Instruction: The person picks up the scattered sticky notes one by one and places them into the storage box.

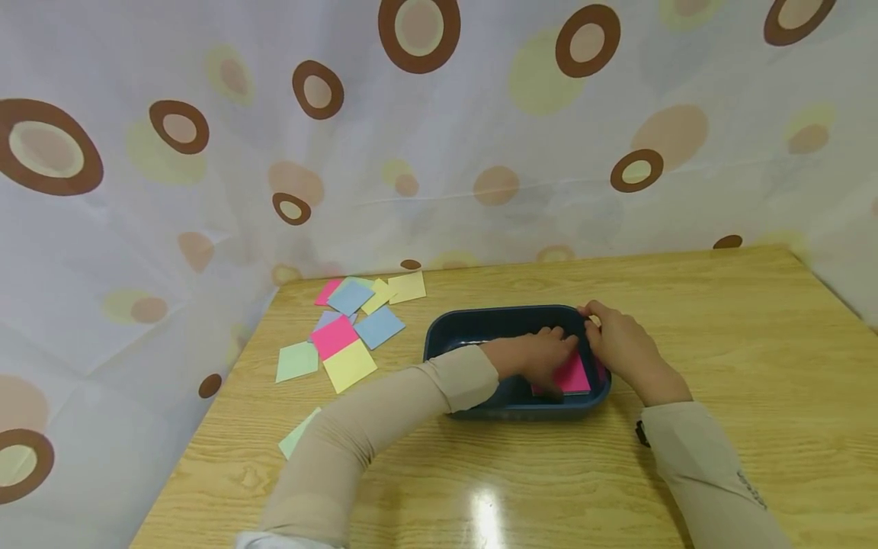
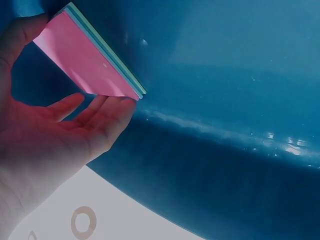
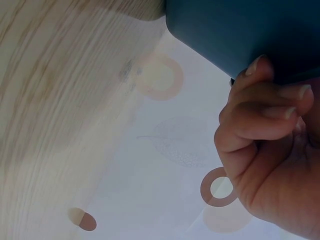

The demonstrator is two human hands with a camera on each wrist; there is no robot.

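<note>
A dark blue plastic bin (image 1: 507, 412) stands on the table. My left hand (image 1: 545, 354) reaches down inside its right part, at a stack of sticky notes (image 1: 576, 377) with a pink one on top. In the left wrist view, thumb and fingertips hold opposite edges of this stack (image 2: 82, 55), where blue and green layers show under the pink. At the bin's right end, my right hand (image 1: 627, 351) grips the rim near the far corner. The right wrist view has its curled fingers (image 3: 260, 120) against the bin's outer wall (image 3: 215, 35).
Left of the bin, loose paper squares lie scattered and partly overlapping: pink (image 1: 334, 336), yellow (image 1: 350, 366), blue (image 1: 379, 327) and green (image 1: 297, 361). My left sleeve partly covers another green square (image 1: 295, 436). A patterned cloth (image 1: 453, 152) hangs behind the wooden table (image 1: 549, 480).
</note>
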